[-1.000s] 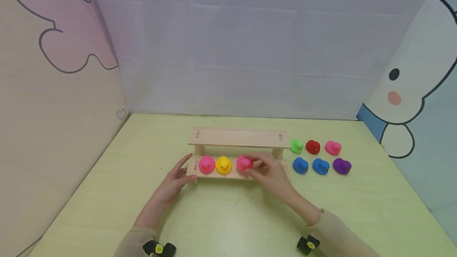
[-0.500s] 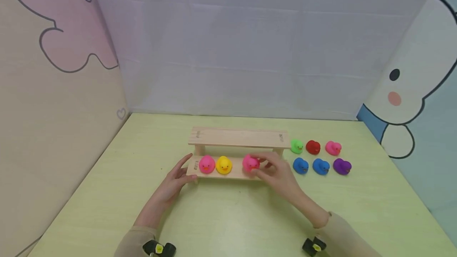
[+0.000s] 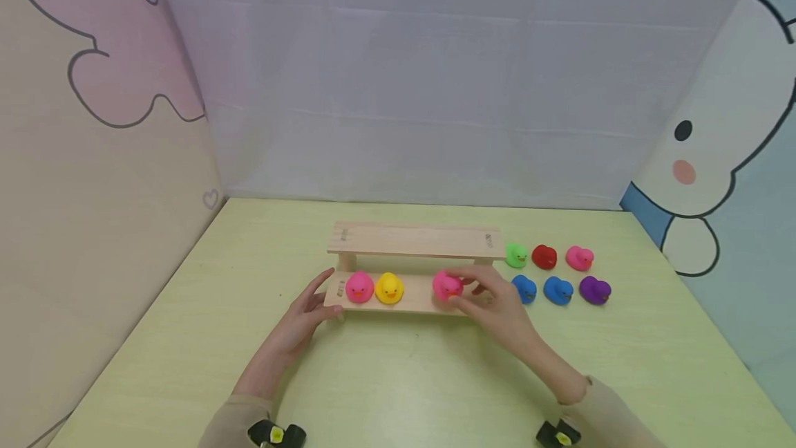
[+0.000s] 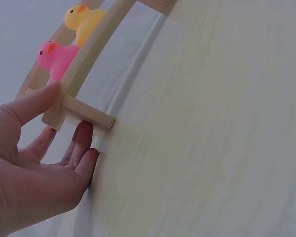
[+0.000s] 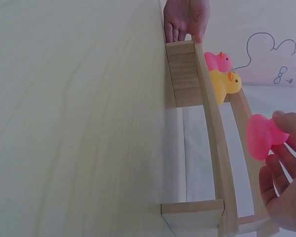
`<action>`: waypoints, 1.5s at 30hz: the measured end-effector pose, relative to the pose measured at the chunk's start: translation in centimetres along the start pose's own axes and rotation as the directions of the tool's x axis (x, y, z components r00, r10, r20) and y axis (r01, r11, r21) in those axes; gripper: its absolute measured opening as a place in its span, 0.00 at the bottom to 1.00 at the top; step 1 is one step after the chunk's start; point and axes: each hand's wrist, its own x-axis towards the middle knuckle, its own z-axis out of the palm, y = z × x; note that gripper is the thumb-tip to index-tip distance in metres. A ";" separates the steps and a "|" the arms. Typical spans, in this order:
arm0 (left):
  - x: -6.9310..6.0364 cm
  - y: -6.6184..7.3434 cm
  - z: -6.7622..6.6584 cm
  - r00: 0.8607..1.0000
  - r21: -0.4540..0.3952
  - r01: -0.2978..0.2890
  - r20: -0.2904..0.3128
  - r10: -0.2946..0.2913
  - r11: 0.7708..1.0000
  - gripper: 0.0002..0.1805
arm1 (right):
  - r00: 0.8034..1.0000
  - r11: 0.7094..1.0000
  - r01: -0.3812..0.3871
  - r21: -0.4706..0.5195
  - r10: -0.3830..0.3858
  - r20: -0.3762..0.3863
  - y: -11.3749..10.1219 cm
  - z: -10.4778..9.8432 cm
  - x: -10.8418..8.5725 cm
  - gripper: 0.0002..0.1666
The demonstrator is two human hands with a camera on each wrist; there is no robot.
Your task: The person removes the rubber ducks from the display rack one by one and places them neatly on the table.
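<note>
Fingers of the right hand (image 3: 501, 306), parted only by the pink duck (image 3: 445, 286) they pinch, hold it seemingly just above the right part of the wooden lower board (image 3: 418, 303), whose left end the left hand (image 3: 303, 316) grips; a light, level pinch is advisable.

Soft, even brightness in the head view; both wrist views dimmer and greyer
Pale glare lies toward the front of the table (image 3: 404, 399), midway between its left and right edges; faint, soft-edged shadows fall beside the left forearm (image 3: 267, 365) and right forearm (image 3: 547, 368); the left wrist view bends the rails of the wooden rack (image 3: 417, 237) into curves; wood grain looks smeared in both wrist views
</note>
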 end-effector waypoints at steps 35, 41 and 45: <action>0.4 -0.3 0.1 0.999 0.000 0.035 -0.018 -0.035 0.999 0.42 | 0.998 0.993 0.009 -0.120 -0.016 -0.054 1.9 -4.6 -2.8 0.27; 0.2 -0.2 0.1 1.000 -0.003 0.026 -0.015 -0.026 1.000 0.42 | 0.998 0.992 0.028 -0.124 -0.035 -0.056 2.4 -5.5 -3.1 0.28; 0.0 0.0 0.1 1.000 -0.004 0.024 -0.014 -0.024 1.000 0.42 | 0.997 0.992 0.037 -0.124 -0.045 -0.066 2.6 -5.9 -3.3 0.27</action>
